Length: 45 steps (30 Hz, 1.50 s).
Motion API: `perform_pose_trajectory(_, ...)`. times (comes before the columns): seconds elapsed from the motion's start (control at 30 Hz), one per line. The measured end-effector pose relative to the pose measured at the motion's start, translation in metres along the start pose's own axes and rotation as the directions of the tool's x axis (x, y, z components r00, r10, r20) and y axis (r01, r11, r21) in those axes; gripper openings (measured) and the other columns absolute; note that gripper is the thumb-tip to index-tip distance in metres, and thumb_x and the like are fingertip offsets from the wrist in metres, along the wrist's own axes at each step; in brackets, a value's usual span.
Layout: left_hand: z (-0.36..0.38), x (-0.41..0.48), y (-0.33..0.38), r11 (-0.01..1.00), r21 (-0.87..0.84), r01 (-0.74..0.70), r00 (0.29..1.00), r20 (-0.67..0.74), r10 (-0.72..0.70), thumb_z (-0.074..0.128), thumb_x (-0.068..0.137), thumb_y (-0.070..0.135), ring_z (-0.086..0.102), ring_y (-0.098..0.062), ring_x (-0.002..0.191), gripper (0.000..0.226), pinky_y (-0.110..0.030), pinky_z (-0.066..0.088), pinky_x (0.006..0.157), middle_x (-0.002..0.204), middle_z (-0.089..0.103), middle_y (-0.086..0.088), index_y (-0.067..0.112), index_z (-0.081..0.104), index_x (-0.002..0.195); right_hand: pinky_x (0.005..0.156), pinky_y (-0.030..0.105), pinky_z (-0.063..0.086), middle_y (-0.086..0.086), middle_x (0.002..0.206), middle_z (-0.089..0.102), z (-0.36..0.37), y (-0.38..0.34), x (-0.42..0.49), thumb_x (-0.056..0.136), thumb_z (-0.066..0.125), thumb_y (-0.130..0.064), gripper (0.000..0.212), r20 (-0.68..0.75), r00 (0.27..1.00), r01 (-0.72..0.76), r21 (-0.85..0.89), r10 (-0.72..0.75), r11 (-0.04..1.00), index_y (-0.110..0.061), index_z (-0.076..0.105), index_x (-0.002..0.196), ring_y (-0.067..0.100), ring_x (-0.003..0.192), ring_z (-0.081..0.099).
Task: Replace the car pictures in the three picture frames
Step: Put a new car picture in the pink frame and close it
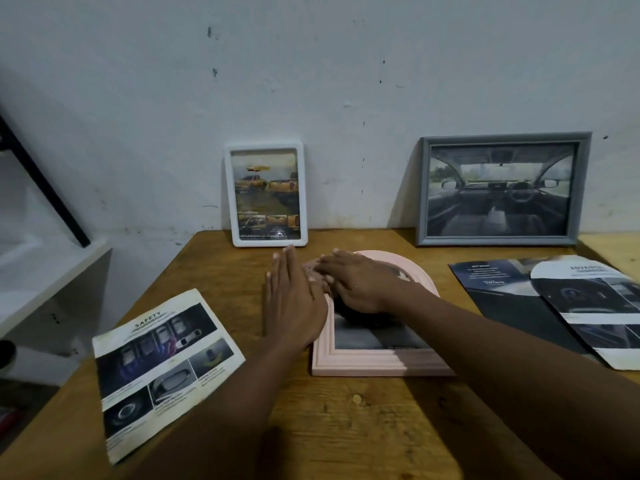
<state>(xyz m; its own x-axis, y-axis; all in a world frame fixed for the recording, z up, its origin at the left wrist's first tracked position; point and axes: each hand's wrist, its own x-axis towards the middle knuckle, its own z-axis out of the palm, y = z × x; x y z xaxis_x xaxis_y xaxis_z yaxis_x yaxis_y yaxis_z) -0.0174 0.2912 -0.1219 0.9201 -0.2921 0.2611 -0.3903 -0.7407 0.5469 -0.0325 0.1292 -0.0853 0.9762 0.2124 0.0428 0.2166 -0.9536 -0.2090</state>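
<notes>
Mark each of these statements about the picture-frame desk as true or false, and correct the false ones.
1. The pink arched frame lies flat on the wooden table. True.
2. The white frame lies face down on the table. False: it stands upright against the wall.
3. The grey frame holds a picture of a car interior. True.
4. The left hand is lifting the SAFETY sheet. False: that sheet lies untouched on the table; the left hand rests flat at the pink frame's left edge.
5. The right hand lies on the pink frame's arched top, fingers spread. True.
</notes>
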Motion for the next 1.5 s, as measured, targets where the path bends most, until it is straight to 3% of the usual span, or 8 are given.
perform_pose_trajectory(0.1,0.004,-0.009,0.003,0.986,-0.025,-0.162,0.987,0.001,0.162,0.029,0.109,0.033,-0.003,-0.013,0.156,0.065,-0.033,-0.001,0.125,0.172,0.004,0.001,0.025,-0.007,0.163,0.113,0.043,0.034,0.002,0.148,0.050,-0.003,0.007,0.010,0.101,0.044,-0.041,0.044,-0.054,0.997,-0.060,-0.025,0.058,0.998,-0.024,0.052,0.141,0.025,0.138,0.042)
perform_pose_trajectory(0.3,0.005,-0.007,0.006,0.972,0.046,-0.230,0.958,0.185,0.218,0.031,0.108,0.039,0.061,-0.029,0.118,0.071,-0.051,0.054,0.094,0.145,0.058,-0.007,0.039,-0.019,0.157,0.094,0.040,0.045,0.011,0.133,0.059,-0.008,0.055,-0.014,0.099,0.047,-0.032,0.037,-0.158,0.943,-0.310,-0.105,0.292,0.945,-0.015,0.058,0.129,0.028,0.115,0.055)
perform_pose_trajectory(0.67,-0.006,-0.009,0.027,0.992,0.085,-0.092,0.957,0.284,0.064,0.034,0.109,0.039,0.045,-0.034,0.139,0.065,-0.048,0.041,0.108,0.157,0.044,-0.009,0.024,0.001,0.163,0.085,0.042,0.054,0.012,0.111,0.062,-0.006,0.022,-0.122,0.092,0.062,-0.021,0.024,-0.251,0.879,-0.430,-0.048,0.406,0.902,-0.017,0.064,0.116,0.028,0.100,0.057)
perform_pose_trajectory(0.83,-0.025,-0.010,0.039,0.997,-0.068,0.043,0.919,0.395,-0.013,0.040,0.106,0.048,0.013,-0.031,0.156,0.067,-0.050,0.021,0.121,0.170,0.012,-0.002,0.036,0.006,0.163,0.075,0.022,0.053,-0.003,0.109,0.067,-0.044,-0.015,-0.192,0.097,0.059,-0.020,0.020,-0.071,0.949,-0.297,0.130,0.308,0.946,-0.023,0.068,0.115,0.009,0.093,0.062)
perform_pose_trajectory(1.03,-0.040,-0.024,0.045,0.997,-0.030,0.069,0.950,0.307,-0.057,0.058,0.101,0.034,0.043,-0.032,0.141,0.068,-0.047,0.045,0.107,0.161,0.037,-0.003,0.029,0.023,0.159,0.092,0.026,0.049,-0.017,0.120,0.062,-0.031,-0.052,-0.230,0.096,0.060,-0.032,0.025,0.069,0.996,-0.069,0.146,0.059,0.987,-0.036,0.067,0.119,0.001,0.109,0.052)
perform_pose_trajectory(1.27,-0.045,-0.035,0.053,0.987,0.100,0.127,0.935,0.321,-0.153,0.070,0.093,0.029,0.059,-0.022,0.102,0.052,-0.037,0.057,0.086,0.128,0.060,-0.005,0.018,0.049,0.139,0.072,0.028,0.048,0.007,0.130,0.059,-0.040,-0.013,-0.173,0.095,0.061,-0.039,0.049,-0.026,0.807,-0.533,0.398,0.590,0.747,-0.017,0.050,0.138,0.024,0.112,0.059)
perform_pose_trajectory(1.4,-0.036,-0.030,0.061,0.985,-0.006,0.175,0.932,0.325,-0.163,0.073,0.091,0.025,0.060,-0.026,0.109,0.058,-0.040,0.058,0.088,0.129,0.059,-0.005,0.021,0.047,0.143,0.059,0.025,0.050,0.004,0.104,0.056,-0.043,-0.012,-0.143,0.093,0.065,-0.031,0.045,0.106,0.740,-0.642,0.405,0.664,0.651,-0.011,0.050,0.131,0.020,0.088,0.059)
perform_pose_trajectory(1.5,-0.032,-0.024,0.059,0.976,-0.083,0.199,0.946,0.277,-0.170,0.071,0.092,0.024,0.055,-0.029,0.123,0.066,-0.043,0.056,0.095,0.140,0.054,-0.006,0.025,0.039,0.150,0.077,0.037,0.059,0.007,0.110,0.058,-0.041,-0.009,-0.129,0.091,0.067,-0.031,0.050,0.056,0.736,-0.611,0.486,0.675,0.626,-0.012,0.049,0.133,0.025,0.098,0.062)
